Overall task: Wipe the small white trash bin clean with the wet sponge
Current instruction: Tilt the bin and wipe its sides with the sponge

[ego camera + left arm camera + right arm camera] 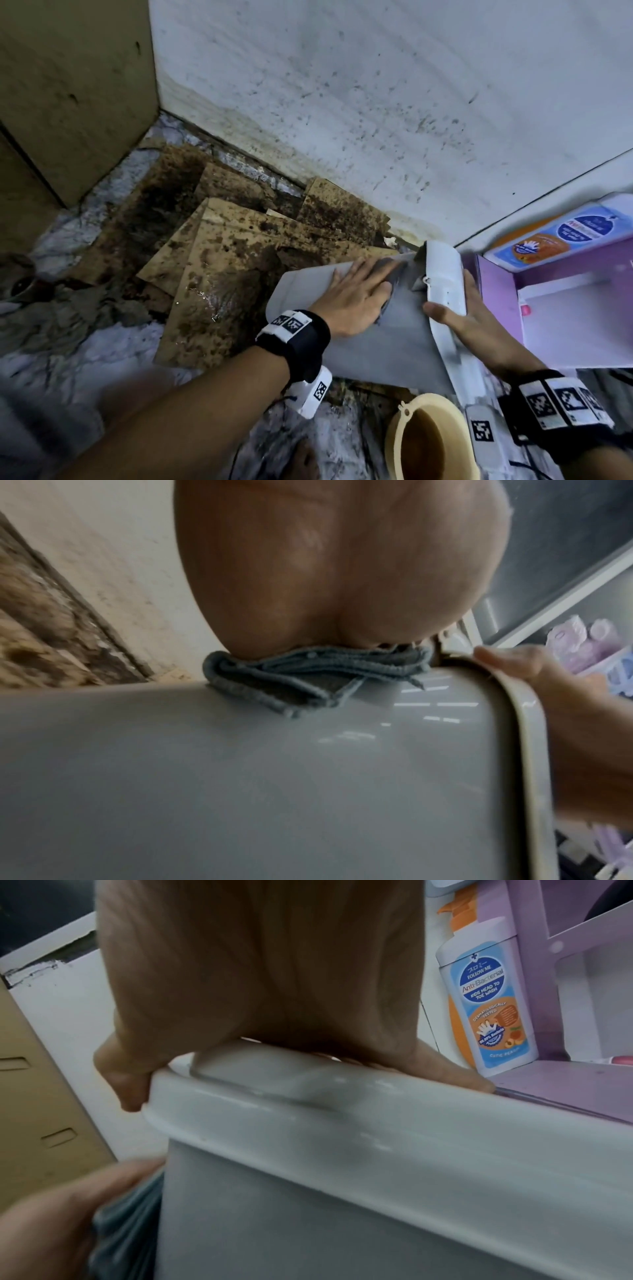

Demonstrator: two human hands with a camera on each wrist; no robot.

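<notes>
The small white trash bin lies tilted on its side over the floor. My left hand lies flat on its upturned side wall, fingers straight, pressing a folded grey-blue cloth against it near the rim. From the left wrist, the cloth shows bunched under the palm on the glossy bin wall. My right hand grips the bin's top rim, thumb on the near side and fingers over the lid. The right wrist view shows this hand wrapped over the rim.
Stained brown cardboard sheets cover the floor by the spotted white wall. A beige jug of brownish water stands just below the bin. A purple shelf with a wash bottle is close on the right. A tan cabinet stands left.
</notes>
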